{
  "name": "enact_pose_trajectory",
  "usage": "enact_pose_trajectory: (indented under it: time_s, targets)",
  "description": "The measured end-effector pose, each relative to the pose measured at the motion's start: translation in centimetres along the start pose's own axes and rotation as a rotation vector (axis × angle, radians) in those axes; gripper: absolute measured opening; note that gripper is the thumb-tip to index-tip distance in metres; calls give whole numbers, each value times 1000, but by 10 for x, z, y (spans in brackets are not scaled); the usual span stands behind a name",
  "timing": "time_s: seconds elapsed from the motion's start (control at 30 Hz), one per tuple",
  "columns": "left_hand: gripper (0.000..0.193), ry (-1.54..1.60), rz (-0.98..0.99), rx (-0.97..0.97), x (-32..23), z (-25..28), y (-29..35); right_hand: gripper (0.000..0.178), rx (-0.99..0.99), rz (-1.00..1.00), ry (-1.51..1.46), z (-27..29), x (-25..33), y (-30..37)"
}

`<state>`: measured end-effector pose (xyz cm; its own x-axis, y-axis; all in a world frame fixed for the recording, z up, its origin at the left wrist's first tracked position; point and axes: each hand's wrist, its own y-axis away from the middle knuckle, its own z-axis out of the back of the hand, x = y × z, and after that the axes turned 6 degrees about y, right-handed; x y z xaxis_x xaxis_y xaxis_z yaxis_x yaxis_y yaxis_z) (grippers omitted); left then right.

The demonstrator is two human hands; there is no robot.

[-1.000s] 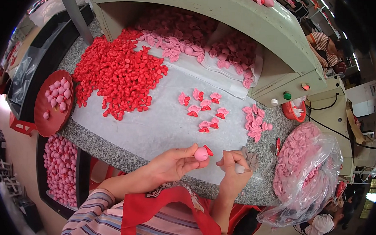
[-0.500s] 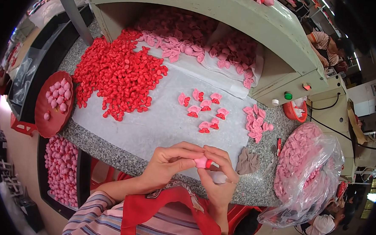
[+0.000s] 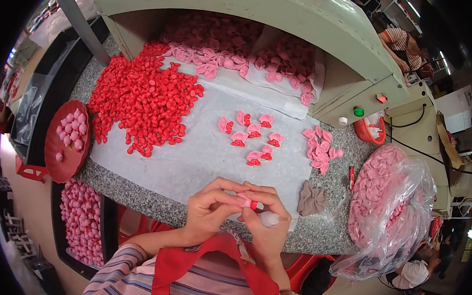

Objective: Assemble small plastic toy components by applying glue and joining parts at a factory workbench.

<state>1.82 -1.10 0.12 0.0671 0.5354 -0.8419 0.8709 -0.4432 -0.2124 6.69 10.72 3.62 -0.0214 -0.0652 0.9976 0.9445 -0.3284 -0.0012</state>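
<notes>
At the near edge of the counter, my two hands meet around a small pink-and-red figure piece [image 3: 247, 201]. My left hand [image 3: 210, 209] pinches its pink part between thumb and fingers. The fingers of my right hand [image 3: 267, 213] close on its red end. A small white squeeze bottle [image 3: 269, 219] with a thin tip is also held in my right hand, lying across the palm. Beyond my hands, several joined pink-and-red pieces [image 3: 254, 131] lie spaced out on a white sheet [image 3: 193, 145]. Fingers cover part of the held piece.
A heap of red pieces [image 3: 142, 100] lies left of a green-grey hooded machine [image 3: 243, 3] holding pink pieces. Red dish [image 3: 59, 162] and tray of pink balls [image 3: 83, 219] stand left. Right are loose pink pieces [image 3: 321, 149], a grey-brown cloth [image 3: 312, 199] and a filled plastic bag [image 3: 387, 209].
The view has shifted slightly. Both hands still hold the piece, now turned a little, and the squeeze bottle's thin tip shows beside my right hand. The laid-out pieces stay put.
</notes>
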Motion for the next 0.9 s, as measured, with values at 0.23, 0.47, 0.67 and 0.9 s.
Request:
enact_pose_trajectory:
  time_s: [0.23,0.47,0.67,0.9]
  targets:
    - [9,-17,-72,-14,6,0,2,26,-38,46,-25,-4,-4,1]
    - [9,-1,-57,-45,8,-2,1,25,-27,45,14,-2,-1,-5]
    - [15,698,477,-280,-7,-6,-15,23,-146,-10,-43,2,0,-2]
    - [30,641,565,-38,-1,4,-12,26,-121,304,194,11,-3,-1]
